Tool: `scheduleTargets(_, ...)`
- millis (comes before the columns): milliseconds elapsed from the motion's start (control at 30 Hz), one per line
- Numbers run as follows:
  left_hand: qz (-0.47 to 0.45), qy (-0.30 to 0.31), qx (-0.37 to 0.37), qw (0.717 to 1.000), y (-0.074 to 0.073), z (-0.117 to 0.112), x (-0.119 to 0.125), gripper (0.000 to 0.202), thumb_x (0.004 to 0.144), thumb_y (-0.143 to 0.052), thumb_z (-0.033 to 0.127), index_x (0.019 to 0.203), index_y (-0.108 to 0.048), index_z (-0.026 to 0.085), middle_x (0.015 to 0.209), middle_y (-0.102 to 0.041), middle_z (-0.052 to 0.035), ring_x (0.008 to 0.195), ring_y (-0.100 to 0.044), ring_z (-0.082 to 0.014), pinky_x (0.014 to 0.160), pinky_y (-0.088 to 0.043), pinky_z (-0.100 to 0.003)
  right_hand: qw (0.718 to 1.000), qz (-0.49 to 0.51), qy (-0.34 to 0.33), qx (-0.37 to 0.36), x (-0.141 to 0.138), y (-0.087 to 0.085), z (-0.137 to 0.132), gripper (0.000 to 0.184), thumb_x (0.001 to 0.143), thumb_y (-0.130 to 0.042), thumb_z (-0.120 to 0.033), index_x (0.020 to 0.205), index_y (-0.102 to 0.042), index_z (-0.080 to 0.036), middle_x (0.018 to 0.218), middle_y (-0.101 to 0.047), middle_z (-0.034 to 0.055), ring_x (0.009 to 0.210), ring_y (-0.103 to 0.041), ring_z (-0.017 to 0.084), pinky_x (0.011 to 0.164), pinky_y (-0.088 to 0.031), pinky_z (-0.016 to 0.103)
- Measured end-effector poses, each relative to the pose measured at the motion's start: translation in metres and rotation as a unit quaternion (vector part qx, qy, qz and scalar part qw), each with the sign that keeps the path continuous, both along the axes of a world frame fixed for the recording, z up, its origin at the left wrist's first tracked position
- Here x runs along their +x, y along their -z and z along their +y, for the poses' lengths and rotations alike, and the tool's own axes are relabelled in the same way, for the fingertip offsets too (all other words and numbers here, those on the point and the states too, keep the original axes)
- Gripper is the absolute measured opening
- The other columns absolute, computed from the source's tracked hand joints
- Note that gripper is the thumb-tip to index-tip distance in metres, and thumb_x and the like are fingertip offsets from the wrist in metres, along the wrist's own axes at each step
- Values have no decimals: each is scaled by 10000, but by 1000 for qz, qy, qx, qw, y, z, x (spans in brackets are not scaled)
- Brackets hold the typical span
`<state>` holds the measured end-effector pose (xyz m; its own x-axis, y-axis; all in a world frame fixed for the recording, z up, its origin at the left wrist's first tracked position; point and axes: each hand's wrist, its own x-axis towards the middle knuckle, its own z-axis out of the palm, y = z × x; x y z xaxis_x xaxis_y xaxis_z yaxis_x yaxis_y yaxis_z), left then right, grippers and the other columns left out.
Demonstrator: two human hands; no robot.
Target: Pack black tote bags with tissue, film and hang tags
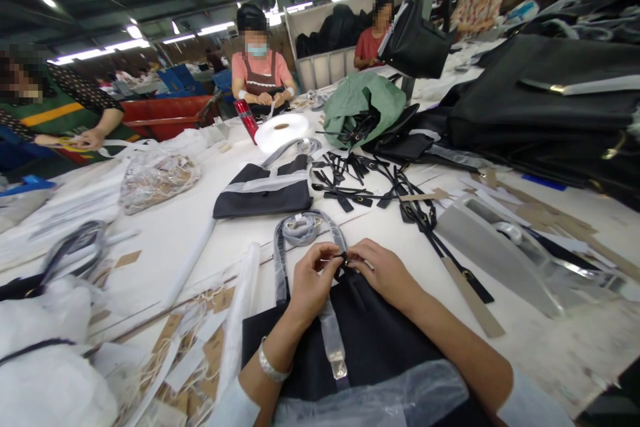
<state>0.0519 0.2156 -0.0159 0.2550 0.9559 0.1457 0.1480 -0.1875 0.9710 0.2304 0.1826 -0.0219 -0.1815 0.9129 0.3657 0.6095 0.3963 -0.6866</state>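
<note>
A black handbag (385, 327) lies in front of me, with clear plastic film over its clasp strip and lower part. Its handle (279, 267) is wrapped in film and loops away from me, with a coiled wrapped strap inside the loop. At the bag's top edge, my left hand (317, 273) and my right hand (377, 267) meet, fingertips pinched on a small black strap (342, 263) with a bit of gold metal. The fingers partly hide this strap.
Black straps with tags (350, 177) lie in a pile beyond the bag, near a green sack (365, 107). Another black handbag (265, 190) sits ahead, by a white tape roll (283, 130). Cardboard tags (195, 347) are at left, a grey tape dispenser (505, 247) at right. Co-workers (260, 70) are across the table.
</note>
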Motion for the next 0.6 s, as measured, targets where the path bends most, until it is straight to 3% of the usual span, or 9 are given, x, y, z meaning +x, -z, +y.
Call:
scheduleTargets(167, -34, 11, -8, 999, 1, 1, -2, 164, 830, -663, 263, 980, -654, 197, 895, -665, -22, 850, -627, -154, 767, -491, -251, 1000, 21, -15, 10, 1, 0, 2, 259, 930, -519, -150, 1130, -634, -269, 1061, -628, 49, 992, -610, 191, 872, -502, 319)
scheduleTargets(367, -44, 21, -32, 998, 3, 0, 0, 142, 842, -652, 268, 954, -648, 180, 896, -680, -33, 855, -643, -157, 781, -504, -252, 1000, 0, -13, -15, 1, 2, 2, 129, 880, -600, -138, 961, -618, -237, 1009, -615, 31, 947, -596, 183, 831, -482, 306)
scheduleTargets(500, 1, -2, 20, 1000, 5, -1, -2, 219, 841, -665, 294, 1031, -639, 188, 962, -685, -42, 886, -662, -162, 799, -536, -267, 999, 34, 6, -15, 0, 5, 2, 78, 876, -627, -193, 934, -602, -239, 1139, -615, 41, 1098, -561, 212, 962, -440, 356)
scheduleTargets(600, 45, -14, 95, 994, 4, -1, -5, 251, 841, -677, 301, 1067, -630, 205, 1073, -666, -60, 945, -665, -174, 824, -559, -292, 995, 84, 16, -57, -1, 8, 2, 70, 891, -621, -258, 950, -584, -250, 983, -654, 8, 992, -611, 201, 919, -465, 352)
